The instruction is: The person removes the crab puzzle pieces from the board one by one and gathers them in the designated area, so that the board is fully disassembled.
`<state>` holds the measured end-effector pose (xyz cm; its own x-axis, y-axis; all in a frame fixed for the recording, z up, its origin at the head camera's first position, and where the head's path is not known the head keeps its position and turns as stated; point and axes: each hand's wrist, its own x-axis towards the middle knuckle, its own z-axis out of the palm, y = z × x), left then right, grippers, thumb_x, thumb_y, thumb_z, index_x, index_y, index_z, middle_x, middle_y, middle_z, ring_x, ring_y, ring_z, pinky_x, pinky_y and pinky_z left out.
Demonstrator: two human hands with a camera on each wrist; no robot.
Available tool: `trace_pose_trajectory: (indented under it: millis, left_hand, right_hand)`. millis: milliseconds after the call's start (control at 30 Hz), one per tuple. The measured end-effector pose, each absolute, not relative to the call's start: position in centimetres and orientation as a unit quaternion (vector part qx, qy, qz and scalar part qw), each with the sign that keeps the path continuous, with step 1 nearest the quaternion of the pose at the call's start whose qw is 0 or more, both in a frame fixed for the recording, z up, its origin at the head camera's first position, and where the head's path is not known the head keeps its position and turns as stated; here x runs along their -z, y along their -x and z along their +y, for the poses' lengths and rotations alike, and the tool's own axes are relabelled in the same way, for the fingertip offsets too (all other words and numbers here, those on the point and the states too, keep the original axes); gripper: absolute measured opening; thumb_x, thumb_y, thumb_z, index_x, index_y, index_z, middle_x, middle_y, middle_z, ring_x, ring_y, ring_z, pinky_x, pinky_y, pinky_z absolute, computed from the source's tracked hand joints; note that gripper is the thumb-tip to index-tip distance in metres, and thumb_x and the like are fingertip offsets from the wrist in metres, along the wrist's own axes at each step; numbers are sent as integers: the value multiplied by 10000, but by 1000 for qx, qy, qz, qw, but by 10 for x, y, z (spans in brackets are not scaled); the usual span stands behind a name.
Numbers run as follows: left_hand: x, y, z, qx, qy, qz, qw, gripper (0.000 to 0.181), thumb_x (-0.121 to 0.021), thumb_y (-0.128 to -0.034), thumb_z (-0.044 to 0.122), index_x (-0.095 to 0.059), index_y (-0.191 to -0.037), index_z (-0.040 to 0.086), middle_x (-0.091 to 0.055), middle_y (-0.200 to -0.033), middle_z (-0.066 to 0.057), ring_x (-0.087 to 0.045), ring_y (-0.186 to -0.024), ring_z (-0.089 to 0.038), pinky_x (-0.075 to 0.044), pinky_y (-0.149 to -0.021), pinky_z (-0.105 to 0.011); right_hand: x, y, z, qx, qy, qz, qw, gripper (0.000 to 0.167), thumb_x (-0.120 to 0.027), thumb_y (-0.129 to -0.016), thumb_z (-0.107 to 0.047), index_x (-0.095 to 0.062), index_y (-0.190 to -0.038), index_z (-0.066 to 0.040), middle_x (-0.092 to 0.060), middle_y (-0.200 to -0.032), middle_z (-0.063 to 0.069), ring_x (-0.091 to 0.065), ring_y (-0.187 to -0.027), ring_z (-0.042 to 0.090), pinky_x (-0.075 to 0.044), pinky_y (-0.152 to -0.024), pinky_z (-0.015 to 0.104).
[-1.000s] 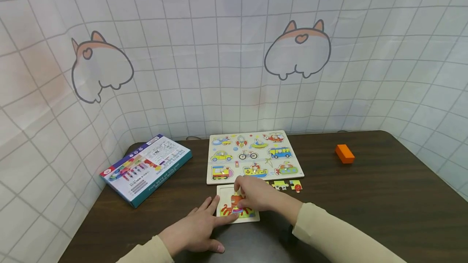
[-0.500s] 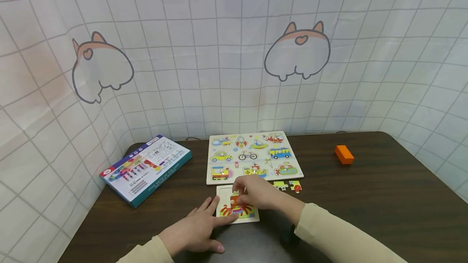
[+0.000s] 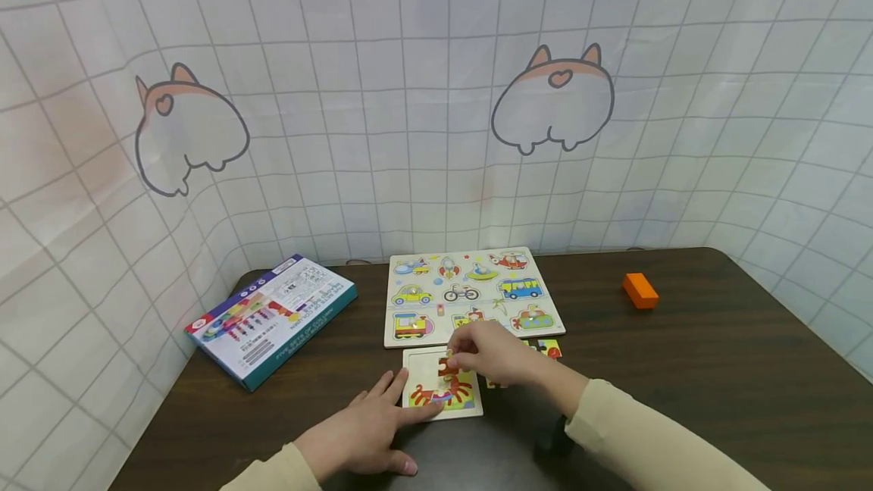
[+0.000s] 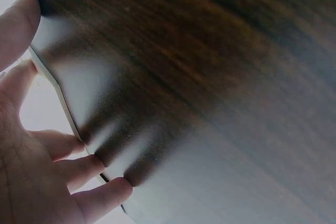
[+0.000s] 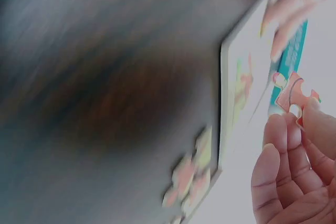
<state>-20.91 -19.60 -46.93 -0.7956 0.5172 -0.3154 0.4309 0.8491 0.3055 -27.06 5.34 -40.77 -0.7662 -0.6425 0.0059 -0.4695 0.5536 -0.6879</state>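
A small wooden jigsaw tray (image 3: pixel 421 360) lies near the table's front, its lower part filled with an orange-red crab-like picture. My left hand (image 3: pixel 364 430) rests at the tray's left and lower edge, fingers spread. In the left wrist view, the left fingertips (image 4: pixel 127 184) touch the table along an edge. My right hand (image 3: pixel 496 354) pinches an orange jigsaw piece (image 5: pixel 293 94) between thumb and fingers, held above the tray's upper right part. Part of the tray is hidden under that hand.
Loose jigsaw pieces (image 3: pixel 549 348) lie right of the tray, partly hidden by the right arm. Behind stands a larger vehicle puzzle board (image 3: pixel 443 309), flat on the table. A game box (image 3: pixel 273 317) lies at left; an orange block (image 3: pixel 640 291) sits at right.
My right hand has lifted the orange piece off the crab picture and shifted slightly right. A loose piece beside the tray's right edge now shows. My left hand has stayed put.
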Motion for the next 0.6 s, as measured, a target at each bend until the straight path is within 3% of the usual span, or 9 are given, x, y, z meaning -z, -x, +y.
trace_pose_trajectory:
  millis: [100, 333, 600]
  left_hand:
    - [461, 206, -192, -110, -248, 942, 200, 779, -760, -792, 650, -346, -1452, 668, -182, -1686, -236, -193, -1533, -507, -368, -1054, -747]
    - [455, 204, -189, -121, -234, 941, 212, 775, -790, -801, 588, -380, -1455, 649, -155, -1693, -230, -168, -1540, -497, -323, -1083, -759]
    - [449, 202, -187, -115, -233, 940, 219, 790, -798, -805, 566, -380, -1472, 627, -153, -1690, -243, -169, -1535, -511, -331, -1078, -756]
  right_hand:
    - [405, 274, 71, 345, 318, 876, 108, 116, -668, -993, -145, -698, -885, -116, -682, -745, 40, -536, -645, 67, -440, -606, 233]
    - [407, 280, 116, 336, 275, 897, 81, 81, -663, -989, -114, -693, -918, -88, -673, -790, -16, -587, -716, 105, -472, -635, 248]
    - [412, 277, 148, 322, 226, 915, 91, 80, -691, -974, -140, -698, -898, -114, -638, -742, -26, -551, -683, 125, -447, -620, 270]
